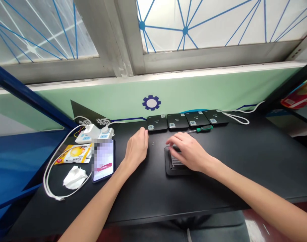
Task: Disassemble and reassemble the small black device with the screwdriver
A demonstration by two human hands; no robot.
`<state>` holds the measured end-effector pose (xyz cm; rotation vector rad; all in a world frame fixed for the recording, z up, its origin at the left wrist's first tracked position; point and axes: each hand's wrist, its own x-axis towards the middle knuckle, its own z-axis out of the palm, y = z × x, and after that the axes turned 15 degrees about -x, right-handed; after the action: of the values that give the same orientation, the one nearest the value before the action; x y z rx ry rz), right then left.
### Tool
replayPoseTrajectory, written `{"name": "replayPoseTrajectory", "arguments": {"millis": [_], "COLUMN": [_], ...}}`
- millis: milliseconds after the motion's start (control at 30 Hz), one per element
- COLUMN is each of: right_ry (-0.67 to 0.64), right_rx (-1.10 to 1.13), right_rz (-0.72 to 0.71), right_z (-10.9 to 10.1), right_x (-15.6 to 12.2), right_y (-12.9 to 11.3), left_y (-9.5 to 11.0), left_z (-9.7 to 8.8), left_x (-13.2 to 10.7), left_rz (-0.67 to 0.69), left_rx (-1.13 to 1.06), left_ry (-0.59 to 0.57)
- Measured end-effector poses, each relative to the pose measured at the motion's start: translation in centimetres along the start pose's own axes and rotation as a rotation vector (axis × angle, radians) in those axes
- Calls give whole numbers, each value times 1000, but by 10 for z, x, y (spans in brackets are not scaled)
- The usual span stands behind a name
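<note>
My left hand [137, 146] rests on the black table with its fingers curled closed; whatever they may hold is hidden. Just right of it lie a few tiny metal pieces [152, 143], perhaps screws. Over a black flat case [169, 170] hovers or rests my right hand [188, 150]; I cannot tell if it touches. Its thumb and fingers are bent and apart, with nothing visible between them. A silvery ribbed panel [175, 162] shows in the case, partly covered by that hand. Behind it lies a screwdriver [204, 128] with a green and black handle.
Several black boxes with labels [177, 121] stand in a row along the wall. At left are a phone [104, 161], a white power strip [103, 134], a yellow snack packet [76, 153], a crumpled tissue [75, 177] and a looped white cable [46, 178]. Another white cable [240, 117] lies back right.
</note>
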<state>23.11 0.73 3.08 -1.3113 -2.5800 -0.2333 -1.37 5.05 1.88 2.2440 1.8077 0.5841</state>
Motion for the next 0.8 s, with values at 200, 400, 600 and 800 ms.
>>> {"name": "replayPoseTrajectory", "arguments": {"millis": [200,400,600,800], "right_ry": [-258,-375,-396,-403], "right_rx": [-199,-290,-325,-354], "right_rz": [-71,-226,-343,-326], "right_z": [7,30,36,31], "right_x": [73,105,107,102], "right_y": [-21,-27,-26,-33], "left_y": [-2,-2,-3,-3], "left_z": [0,-1,1,5], "left_x": [3,3,4,4], "left_rz": [-135,-167,-181,-190], "left_rx": [-59,-81,-98,-110], "left_ry": [66,59,34,-7]}}
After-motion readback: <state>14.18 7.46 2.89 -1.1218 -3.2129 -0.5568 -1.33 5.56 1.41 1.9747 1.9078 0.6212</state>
